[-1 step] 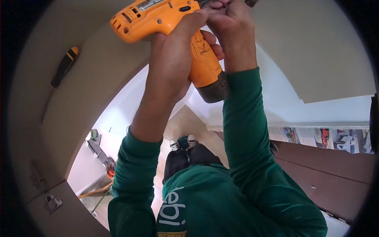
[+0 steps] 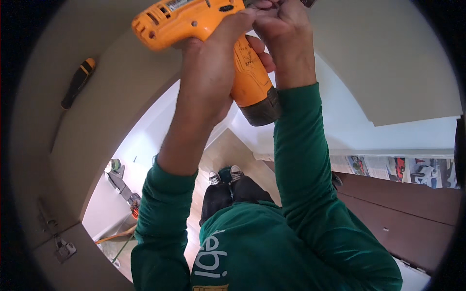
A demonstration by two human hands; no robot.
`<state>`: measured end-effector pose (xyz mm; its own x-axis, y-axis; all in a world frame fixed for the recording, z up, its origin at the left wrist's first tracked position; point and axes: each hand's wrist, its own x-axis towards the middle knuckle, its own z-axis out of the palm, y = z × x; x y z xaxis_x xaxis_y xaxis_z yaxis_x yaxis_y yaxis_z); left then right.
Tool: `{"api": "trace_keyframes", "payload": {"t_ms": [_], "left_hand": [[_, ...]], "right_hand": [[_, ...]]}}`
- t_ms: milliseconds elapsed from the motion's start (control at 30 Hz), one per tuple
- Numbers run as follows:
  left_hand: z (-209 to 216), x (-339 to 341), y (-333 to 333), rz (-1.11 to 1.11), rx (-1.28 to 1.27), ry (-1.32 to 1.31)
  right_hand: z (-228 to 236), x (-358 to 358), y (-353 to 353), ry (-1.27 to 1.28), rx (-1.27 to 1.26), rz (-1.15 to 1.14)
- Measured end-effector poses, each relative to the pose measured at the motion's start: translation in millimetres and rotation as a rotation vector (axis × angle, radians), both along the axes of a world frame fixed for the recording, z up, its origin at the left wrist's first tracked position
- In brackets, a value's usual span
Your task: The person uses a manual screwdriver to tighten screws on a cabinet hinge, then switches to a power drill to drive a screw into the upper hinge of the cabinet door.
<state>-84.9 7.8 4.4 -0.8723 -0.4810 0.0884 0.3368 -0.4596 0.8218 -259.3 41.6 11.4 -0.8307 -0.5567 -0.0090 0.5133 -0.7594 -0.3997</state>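
Note:
An orange cordless drill with a dark battery base is held high at the top of the view. My left hand is wrapped around its handle, the thumb lying along the body. Right at the drill's front end, my right hand has its fingers curled together; what they pinch is hidden by the hand and the upper edge. A small dark piece shows just beyond that hand. The drill's tip cannot be seen.
To the left, a black-and-yellow screwdriver lies on a beige panel, with a metal hinge lower down. Tools lie at lower left. A pale panel hangs at right, above printed paper and a brown cabinet.
The drill and my left hand have shifted slightly left and up. My right hand stays nearly in place at the drill's front.

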Motion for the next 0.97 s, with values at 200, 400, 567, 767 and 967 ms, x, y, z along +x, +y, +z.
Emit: {"api": "trace_keyframes", "payload": {"t_ms": [200,400,567,767,967], "left_hand": [[22.0,6.1,-2.2,-0.046,-0.008,-0.018],[13.4,7.9,-7.2,-0.097,0.023,0.139],[11.8,2.6,-13.1,-0.048,-0.033,-0.002],[21.8,15.7,-18.0,-0.181,0.030,0.080],[25.3,9.7,-27.8,-0.300,0.213,0.255]], "right_hand": [[-2.9,28.9,17.6,0.191,0.082,-0.095],[7.5,75.9,55.2,0.523,0.494,-0.017],[-8.4,134.3,98.1,1.073,0.781,-0.098],[-19.2,148.8,91.6,1.303,0.971,-0.198],[-13.6,140.8,95.4,1.321,1.093,-0.206]]}}
